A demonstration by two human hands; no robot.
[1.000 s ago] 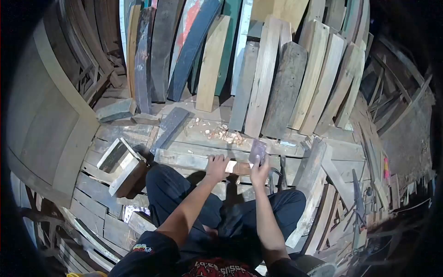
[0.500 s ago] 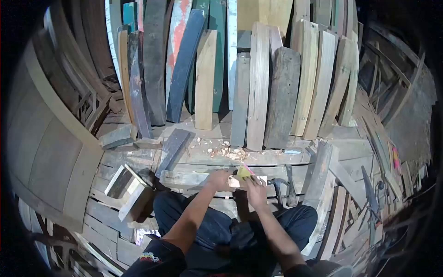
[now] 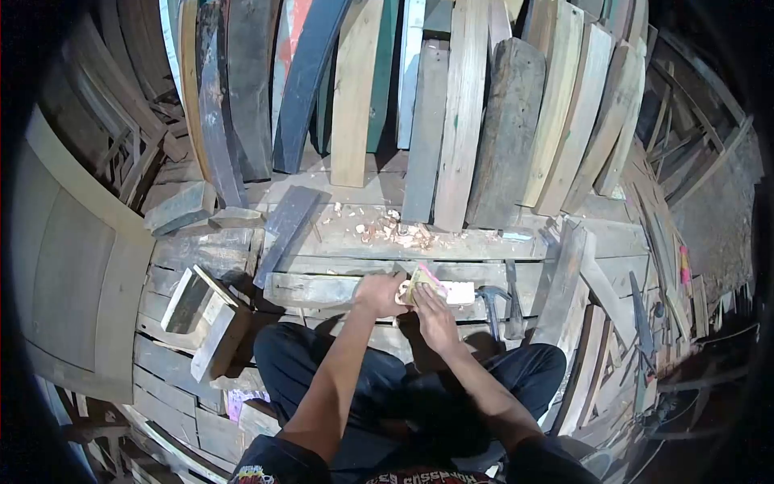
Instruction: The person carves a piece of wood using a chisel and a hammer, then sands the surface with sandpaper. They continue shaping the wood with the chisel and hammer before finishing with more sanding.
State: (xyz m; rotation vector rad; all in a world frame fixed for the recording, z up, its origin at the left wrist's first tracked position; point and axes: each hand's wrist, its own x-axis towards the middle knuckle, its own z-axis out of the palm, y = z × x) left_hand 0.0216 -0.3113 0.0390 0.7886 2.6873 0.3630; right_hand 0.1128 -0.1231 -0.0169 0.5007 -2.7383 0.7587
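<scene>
My left hand (image 3: 380, 295) is closed around the left end of a short pale wooden block (image 3: 460, 293), beside a longer timber (image 3: 313, 289) lying on the planks. On top of the block is a folded yellow sheet with a pink edge (image 3: 425, 278), which looks like sandpaper. The fingers of my right hand (image 3: 435, 317) press together over this sheet and hold it against the wood. A claw hammer (image 3: 491, 303) lies just right of the block, with another dark hand tool (image 3: 514, 310) alongside.
Wood shavings (image 3: 395, 232) are scattered beyond my hands. A row of upright boards (image 3: 355, 105) stands at the back. At left sits a wooden box-like piece (image 3: 205, 319); at right a thick plank (image 3: 564, 278) leans near a hand saw (image 3: 642, 315).
The view has tilted down and the boards sit higher in it. My right hand and the yellow sheet have shifted left along the block, baring more of its right end.
</scene>
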